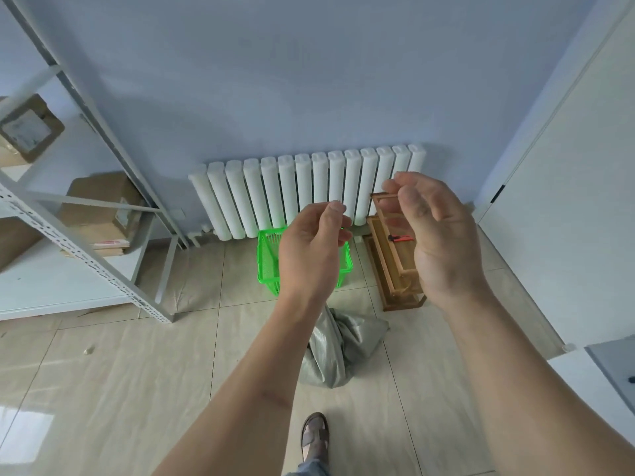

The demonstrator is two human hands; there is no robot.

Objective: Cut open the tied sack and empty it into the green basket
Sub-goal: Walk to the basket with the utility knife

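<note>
Beside the radiator [309, 187] — green basket [266, 255], empty.

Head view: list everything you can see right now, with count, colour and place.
sack: one, grey, on floor, below the hands.
green basket: one, on floor by radiator.
radiator: one, white, on back wall.
wooden rack: one, brown, right of basket.
cutter: one, red and black, on rack.
shelving unit: one, white-grey, left.
cardboard boxes: several, brown, on shelves.
foot: one, sandalled, bottom centre.
left hand: empty, raised.
right hand: empty, raised.
</note>
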